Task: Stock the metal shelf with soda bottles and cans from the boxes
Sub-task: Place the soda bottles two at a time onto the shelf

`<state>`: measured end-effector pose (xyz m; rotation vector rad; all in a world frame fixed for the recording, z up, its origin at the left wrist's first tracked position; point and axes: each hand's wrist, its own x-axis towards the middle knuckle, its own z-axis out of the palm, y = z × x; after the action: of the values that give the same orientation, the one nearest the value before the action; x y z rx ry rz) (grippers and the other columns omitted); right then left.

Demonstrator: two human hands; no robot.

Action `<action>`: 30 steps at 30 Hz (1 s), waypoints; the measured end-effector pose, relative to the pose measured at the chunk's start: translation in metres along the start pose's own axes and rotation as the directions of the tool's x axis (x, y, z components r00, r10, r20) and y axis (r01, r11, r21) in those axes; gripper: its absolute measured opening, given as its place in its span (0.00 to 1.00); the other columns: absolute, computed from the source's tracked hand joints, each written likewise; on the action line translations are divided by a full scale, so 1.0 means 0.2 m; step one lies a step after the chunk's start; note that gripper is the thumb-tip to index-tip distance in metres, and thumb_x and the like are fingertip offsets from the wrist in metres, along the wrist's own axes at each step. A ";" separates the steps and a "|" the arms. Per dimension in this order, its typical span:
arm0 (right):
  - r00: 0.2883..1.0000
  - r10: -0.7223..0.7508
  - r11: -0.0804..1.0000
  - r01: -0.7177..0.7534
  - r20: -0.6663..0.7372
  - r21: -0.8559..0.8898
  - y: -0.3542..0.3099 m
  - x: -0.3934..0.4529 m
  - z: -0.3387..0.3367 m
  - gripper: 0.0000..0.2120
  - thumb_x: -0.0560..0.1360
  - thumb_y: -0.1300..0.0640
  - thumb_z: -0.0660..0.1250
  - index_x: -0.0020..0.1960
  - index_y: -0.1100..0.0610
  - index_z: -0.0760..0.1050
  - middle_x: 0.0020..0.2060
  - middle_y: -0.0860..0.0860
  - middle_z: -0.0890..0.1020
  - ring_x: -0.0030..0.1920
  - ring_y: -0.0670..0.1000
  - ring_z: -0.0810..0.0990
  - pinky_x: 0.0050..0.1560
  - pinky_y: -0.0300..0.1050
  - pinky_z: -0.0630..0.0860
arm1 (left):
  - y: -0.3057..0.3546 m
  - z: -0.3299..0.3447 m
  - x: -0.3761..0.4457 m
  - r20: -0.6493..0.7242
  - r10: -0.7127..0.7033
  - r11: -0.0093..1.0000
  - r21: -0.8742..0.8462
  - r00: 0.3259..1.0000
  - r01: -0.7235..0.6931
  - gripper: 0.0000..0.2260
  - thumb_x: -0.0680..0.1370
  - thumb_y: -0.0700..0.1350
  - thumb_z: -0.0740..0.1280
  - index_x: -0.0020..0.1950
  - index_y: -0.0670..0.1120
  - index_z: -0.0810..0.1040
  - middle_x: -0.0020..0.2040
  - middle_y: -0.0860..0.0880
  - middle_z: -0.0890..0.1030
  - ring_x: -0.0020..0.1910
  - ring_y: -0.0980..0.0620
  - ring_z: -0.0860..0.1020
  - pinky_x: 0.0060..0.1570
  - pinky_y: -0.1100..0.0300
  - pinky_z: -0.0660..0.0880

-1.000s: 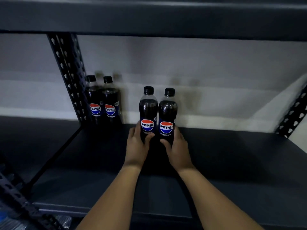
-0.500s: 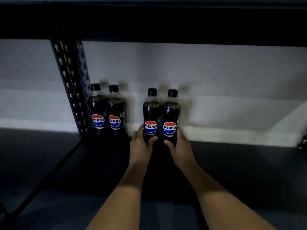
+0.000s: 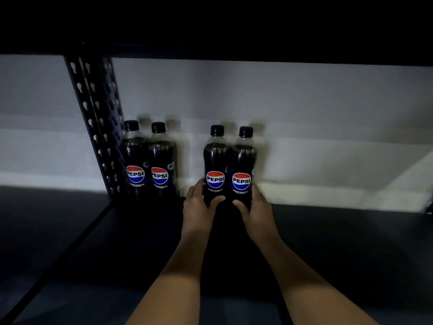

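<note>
Two dark Pepsi bottles stand upright side by side near the back of the dark metal shelf (image 3: 339, 242). My left hand (image 3: 199, 209) grips the base of the left bottle (image 3: 215, 160). My right hand (image 3: 256, 211) grips the base of the right bottle (image 3: 243, 163). Two more Pepsi bottles (image 3: 147, 160) stand together further left, against the perforated upright post (image 3: 93, 123), a gap apart from the held pair.
The upper shelf board (image 3: 234, 31) hangs dark overhead. A white wall (image 3: 316, 125) closes the back. A neighbouring shelf bay (image 3: 42, 219) lies left of the post. Bare shelf surface stretches to the right of the held bottles.
Both hands have pushed the two held bottles further back on the shelf, towards the wall. The view has moved in closer under the upper board.
</note>
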<state>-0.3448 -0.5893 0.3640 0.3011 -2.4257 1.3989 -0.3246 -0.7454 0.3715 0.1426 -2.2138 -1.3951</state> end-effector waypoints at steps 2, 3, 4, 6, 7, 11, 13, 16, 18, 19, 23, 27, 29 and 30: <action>1.000 -0.016 1.000 0.016 -0.014 0.001 0.00 -0.01 0.00 0.30 0.80 0.52 0.69 0.78 0.53 0.62 0.69 0.53 0.75 0.67 0.50 0.74 0.66 0.44 0.71 | -0.01 0.00 0.00 -0.004 0.010 1.000 0.013 1.000 -0.010 0.30 0.76 0.48 0.76 0.76 0.50 0.70 0.68 0.48 0.74 0.68 0.47 0.75 0.68 0.48 0.76; 0.999 -0.026 1.000 0.026 -0.023 -0.001 0.00 -0.01 0.00 0.30 0.80 0.52 0.69 0.78 0.53 0.62 0.69 0.52 0.75 0.67 0.49 0.73 0.65 0.43 0.70 | -0.01 0.01 0.00 -0.003 0.014 1.000 0.016 1.000 -0.014 0.30 0.76 0.48 0.76 0.76 0.51 0.70 0.68 0.49 0.75 0.68 0.47 0.75 0.67 0.48 0.76; 0.999 -0.033 0.999 0.033 -0.031 -0.006 0.01 -0.01 0.01 0.31 0.80 0.52 0.69 0.79 0.53 0.61 0.69 0.52 0.75 0.68 0.50 0.73 0.66 0.43 0.70 | -0.01 0.01 0.00 0.001 0.019 1.000 0.016 1.000 -0.019 0.30 0.76 0.49 0.76 0.76 0.51 0.70 0.69 0.49 0.75 0.68 0.48 0.75 0.67 0.48 0.76; 0.998 -0.040 0.999 0.039 -0.039 -0.014 0.01 -0.01 0.01 0.32 0.80 0.52 0.69 0.79 0.53 0.60 0.70 0.53 0.75 0.69 0.52 0.73 0.69 0.46 0.71 | -0.01 0.02 0.00 0.008 0.031 0.999 0.010 0.999 -0.031 0.29 0.77 0.48 0.75 0.76 0.50 0.69 0.69 0.49 0.75 0.68 0.49 0.75 0.67 0.50 0.76; 0.998 -0.048 0.999 0.047 -0.041 -0.015 0.01 -0.01 0.01 0.32 0.80 0.52 0.69 0.80 0.53 0.60 0.70 0.53 0.75 0.69 0.52 0.74 0.69 0.46 0.70 | -0.01 0.02 0.00 0.009 0.033 0.999 0.005 0.999 -0.033 0.29 0.77 0.48 0.75 0.76 0.50 0.69 0.69 0.49 0.75 0.68 0.50 0.76 0.66 0.51 0.76; 0.998 -0.052 0.999 0.052 -0.030 -0.014 0.01 -0.01 0.00 0.33 0.80 0.53 0.68 0.81 0.53 0.58 0.72 0.53 0.73 0.70 0.52 0.73 0.69 0.43 0.68 | -0.02 0.02 0.00 0.015 0.039 0.999 0.002 0.999 -0.039 0.29 0.77 0.50 0.75 0.76 0.51 0.68 0.69 0.50 0.76 0.68 0.51 0.76 0.66 0.50 0.77; 0.999 -0.049 0.999 0.049 -0.023 -0.012 0.01 -0.01 0.00 0.34 0.80 0.53 0.68 0.81 0.53 0.56 0.73 0.54 0.72 0.71 0.53 0.72 0.71 0.47 0.69 | -0.03 0.02 0.00 0.020 0.043 0.999 -0.003 0.999 -0.043 0.29 0.77 0.50 0.74 0.76 0.52 0.68 0.69 0.51 0.77 0.68 0.52 0.76 0.66 0.48 0.78; 0.999 -0.049 0.999 0.049 -0.019 -0.017 0.01 -0.01 0.00 0.34 0.80 0.53 0.68 0.81 0.53 0.56 0.73 0.53 0.72 0.72 0.53 0.71 0.71 0.46 0.69 | -0.03 0.03 -0.01 0.026 0.045 0.999 0.022 0.999 -0.045 0.30 0.78 0.51 0.74 0.78 0.51 0.66 0.70 0.50 0.76 0.68 0.51 0.76 0.66 0.47 0.77; 0.999 -0.032 0.999 0.032 -0.004 -0.015 0.01 -0.02 -0.01 0.35 0.80 0.52 0.69 0.81 0.52 0.56 0.73 0.52 0.72 0.72 0.52 0.71 0.70 0.45 0.68 | -0.02 0.02 -0.02 0.037 0.044 0.998 0.038 0.998 -0.046 0.33 0.78 0.51 0.73 0.79 0.51 0.64 0.73 0.49 0.74 0.71 0.50 0.73 0.70 0.48 0.74; 1.000 -0.018 1.000 0.018 0.004 -0.017 0.01 -0.02 -0.01 0.36 0.79 0.52 0.70 0.81 0.52 0.55 0.73 0.52 0.71 0.72 0.52 0.71 0.71 0.46 0.68 | -0.02 0.02 -0.03 0.046 0.038 0.998 0.044 0.998 -0.040 0.35 0.78 0.51 0.74 0.81 0.51 0.61 0.75 0.48 0.71 0.73 0.48 0.71 0.72 0.50 0.70; 0.999 0.043 0.997 -0.041 0.021 -0.066 0.01 -0.06 -0.04 0.40 0.77 0.52 0.72 0.82 0.55 0.53 0.74 0.55 0.70 0.74 0.56 0.69 0.73 0.53 0.68 | 0.02 -0.01 -0.13 0.062 -0.043 0.997 0.069 0.997 0.039 0.41 0.77 0.49 0.75 0.83 0.49 0.54 0.79 0.43 0.62 0.77 0.44 0.65 0.71 0.54 0.66; 0.999 0.047 0.997 -0.048 -0.019 -0.055 0.00 -0.19 -0.12 0.32 0.76 0.60 0.73 0.76 0.59 0.65 0.65 0.58 0.76 0.65 0.55 0.77 0.66 0.47 0.74 | 0.05 -0.06 -0.31 0.047 -0.023 0.995 0.094 0.999 0.018 0.35 0.76 0.46 0.77 0.79 0.46 0.64 0.68 0.43 0.73 0.64 0.48 0.76 0.64 0.58 0.73; 0.997 0.076 0.996 -0.077 -0.025 -0.036 -0.01 -0.31 -0.18 0.27 0.76 0.60 0.74 0.72 0.59 0.69 0.60 0.56 0.78 0.59 0.52 0.78 0.59 0.38 0.72 | 0.07 -0.08 -0.42 0.064 -0.023 0.994 0.107 0.998 0.016 0.31 0.75 0.46 0.77 0.75 0.46 0.69 0.62 0.44 0.77 0.55 0.52 0.78 0.60 0.56 0.77; 0.996 0.089 0.995 -0.090 -0.028 -0.034 -0.02 -0.37 -0.21 0.25 0.76 0.60 0.74 0.70 0.60 0.71 0.57 0.56 0.78 0.56 0.51 0.79 0.56 0.36 0.71 | 0.09 -0.09 -0.49 0.077 -0.045 0.992 0.119 0.996 0.035 0.30 0.75 0.46 0.77 0.75 0.46 0.70 0.60 0.45 0.78 0.52 0.54 0.78 0.57 0.59 0.77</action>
<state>-0.2680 -0.5521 0.3585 0.1662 -2.4663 1.3863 -0.2279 -0.7171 0.3580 0.1766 -2.3724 -1.3119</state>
